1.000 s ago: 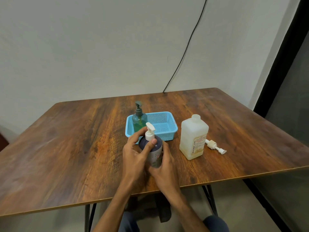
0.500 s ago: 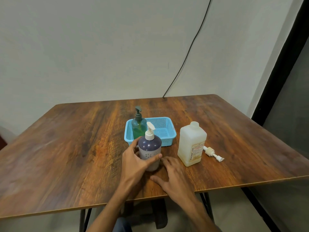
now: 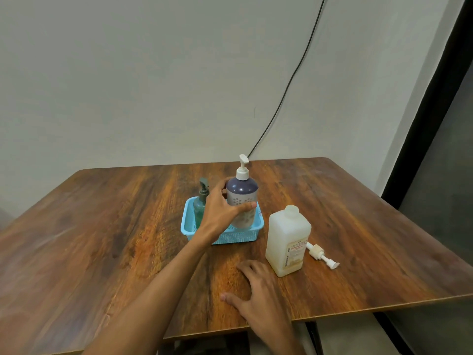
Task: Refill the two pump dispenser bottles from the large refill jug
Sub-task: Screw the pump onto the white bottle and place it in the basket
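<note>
My left hand point(image 3: 222, 207) grips the purple-and-white pump bottle point(image 3: 242, 196) around its middle, upright, over the right half of the blue basket point(image 3: 243, 237). The white pump head is on that bottle. A green pump bottle point(image 3: 201, 204) stands in the basket's left half, partly behind my left hand. My right hand point(image 3: 258, 290) rests flat on the table point(image 3: 102, 239) with fingers spread, just left of the large white refill jug point(image 3: 288, 240). The jug stands upright with its neck open, and its loose white pump point(image 3: 321, 255) lies on the table to its right.
A black cable point(image 3: 289, 80) runs down the wall behind the table. The table's front edge is close below my right hand. A dark frame stands at the far right.
My left hand has carried the purple bottle from the table in front of the basket up and back into the basket. My right hand let go and settled flat on the table.
</note>
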The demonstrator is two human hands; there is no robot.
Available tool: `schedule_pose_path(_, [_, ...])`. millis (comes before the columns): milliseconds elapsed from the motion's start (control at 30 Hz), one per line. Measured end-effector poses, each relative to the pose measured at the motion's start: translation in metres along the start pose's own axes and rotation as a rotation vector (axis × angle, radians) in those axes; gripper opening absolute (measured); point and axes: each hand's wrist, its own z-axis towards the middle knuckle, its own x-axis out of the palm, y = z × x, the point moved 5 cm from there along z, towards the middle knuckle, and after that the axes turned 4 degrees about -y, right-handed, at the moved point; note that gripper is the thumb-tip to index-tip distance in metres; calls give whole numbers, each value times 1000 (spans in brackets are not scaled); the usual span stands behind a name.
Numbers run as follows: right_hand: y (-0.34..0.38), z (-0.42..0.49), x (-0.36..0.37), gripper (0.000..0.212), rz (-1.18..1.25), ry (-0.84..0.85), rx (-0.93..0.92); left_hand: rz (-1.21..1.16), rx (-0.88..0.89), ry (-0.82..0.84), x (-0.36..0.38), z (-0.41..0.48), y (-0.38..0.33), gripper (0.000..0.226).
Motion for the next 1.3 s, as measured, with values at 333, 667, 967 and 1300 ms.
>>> schedule_pose_path(333, [3, 2, -3, 75, -20, 20, -22, -55, -101, 93, 20, 18, 35, 67])
schedule_pose_path(667, [2, 4, -1, 76, -55, 21, -31, 3, -191, 171, 25, 24, 63, 63])
schedule_pose_path(967, [2, 5, 2, 77, -70, 15, -50, 95, -201, 276, 30, 24, 60, 71])
schedule_pose_path(1300, [3, 6, 0, 76, -61, 16, -24, 295, -122, 265, 22, 12, 49, 80])
